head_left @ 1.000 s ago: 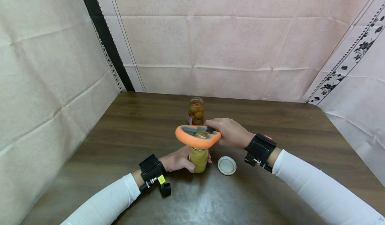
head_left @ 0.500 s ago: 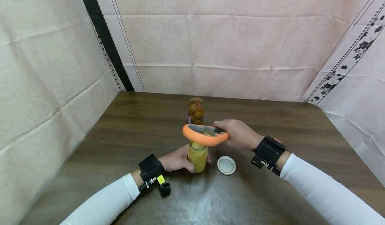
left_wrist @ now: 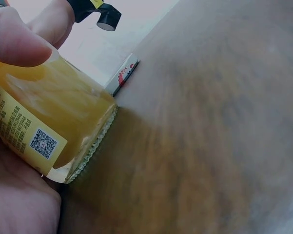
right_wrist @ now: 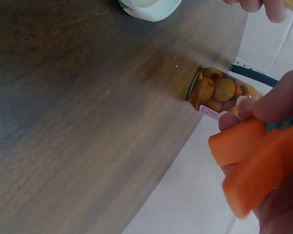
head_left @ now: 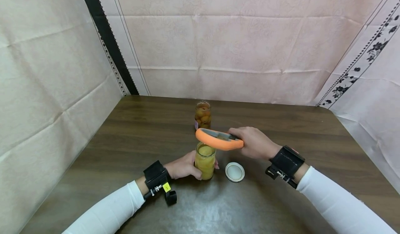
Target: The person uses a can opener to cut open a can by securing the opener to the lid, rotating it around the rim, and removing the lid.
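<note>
My left hand (head_left: 185, 166) grips a glass jar (head_left: 205, 161) of yellow contents round its side, and the jar's mouth is uncovered. The left wrist view shows its yellow label (left_wrist: 31, 129) with a printed code. My right hand (head_left: 254, 142) holds an orange jar opener (head_left: 218, 140) with a grey inner side, just above and right of the jar's mouth. Something gold-coloured shows inside the opener's loop, mostly hidden. In the right wrist view, fingers curl round the orange handles (right_wrist: 256, 165). A round pale lid (head_left: 235, 172) lies on the table right of the jar.
Behind the opener stands a second jar (head_left: 203, 115) of round brown fruit, without a visible lid. The brown wooden table (head_left: 150, 130) ends at a pale cloth backdrop (head_left: 237, 60), with another cloth on either side.
My right hand has moved right with the jar opener, off the top of the yellow jar, and its mouth has come into view. The left hand and jar have stayed in place.
</note>
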Demonstrator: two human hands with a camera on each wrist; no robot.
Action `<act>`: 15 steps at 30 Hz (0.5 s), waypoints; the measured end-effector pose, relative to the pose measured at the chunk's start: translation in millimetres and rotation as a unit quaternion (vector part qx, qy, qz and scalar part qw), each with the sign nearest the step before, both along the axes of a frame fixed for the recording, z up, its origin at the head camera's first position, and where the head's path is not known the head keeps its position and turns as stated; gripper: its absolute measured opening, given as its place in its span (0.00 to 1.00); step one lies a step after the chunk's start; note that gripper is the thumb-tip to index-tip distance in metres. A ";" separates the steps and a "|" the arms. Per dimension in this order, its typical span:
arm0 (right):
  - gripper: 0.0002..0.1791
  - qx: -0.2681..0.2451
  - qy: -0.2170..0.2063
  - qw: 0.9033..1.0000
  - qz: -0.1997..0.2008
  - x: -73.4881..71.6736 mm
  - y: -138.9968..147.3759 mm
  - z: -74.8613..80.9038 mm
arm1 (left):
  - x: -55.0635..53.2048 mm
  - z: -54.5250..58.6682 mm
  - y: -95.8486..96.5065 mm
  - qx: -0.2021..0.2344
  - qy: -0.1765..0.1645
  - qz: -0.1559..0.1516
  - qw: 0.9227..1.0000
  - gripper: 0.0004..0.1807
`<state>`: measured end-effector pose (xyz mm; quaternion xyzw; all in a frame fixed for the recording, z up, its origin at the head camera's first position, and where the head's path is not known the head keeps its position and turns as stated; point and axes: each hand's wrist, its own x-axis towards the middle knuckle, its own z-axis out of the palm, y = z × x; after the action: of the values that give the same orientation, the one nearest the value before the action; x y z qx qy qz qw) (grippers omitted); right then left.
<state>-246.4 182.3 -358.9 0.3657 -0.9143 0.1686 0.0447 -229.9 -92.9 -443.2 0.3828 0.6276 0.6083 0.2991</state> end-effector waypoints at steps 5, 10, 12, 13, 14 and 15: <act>0.17 0.004 -0.031 0.999 -0.013 2.9 4.1 -0.6 | 0.6 -0.5 -0.3 0.005 -0.007 -0.002 1.000 0.35; 0.15 -0.002 -0.044 0.999 -0.021 4.6 9.0 -2.5 | 0.4 -0.1 -0.1 0.001 0.001 -0.001 1.000 0.34; 0.15 -0.008 -0.051 0.998 -0.023 5.1 11.2 -3.3 | 0.2 0.0 -0.2 -0.002 0.011 0.000 1.000 0.34; 0.15 -0.012 -0.057 0.998 -0.025 5.5 12.3 -3.6 | 0.1 0.1 -0.3 -0.002 0.016 0.000 1.000 0.34; 0.15 -0.016 -0.063 0.998 -0.027 5.8 13.5 -4.0 | 0.0 0.1 -0.5 -0.004 0.021 0.001 1.000 0.34; 0.16 -0.020 -0.069 0.997 -0.029 6.2 14.7 -4.3 | -0.1 0.1 -0.6 -0.004 0.025 0.001 1.000 0.34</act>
<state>-240.3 197.1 -363.1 0.3253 -0.9220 0.2101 -0.0063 -230.0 -93.5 -443.1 0.3958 0.6376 0.5964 0.2847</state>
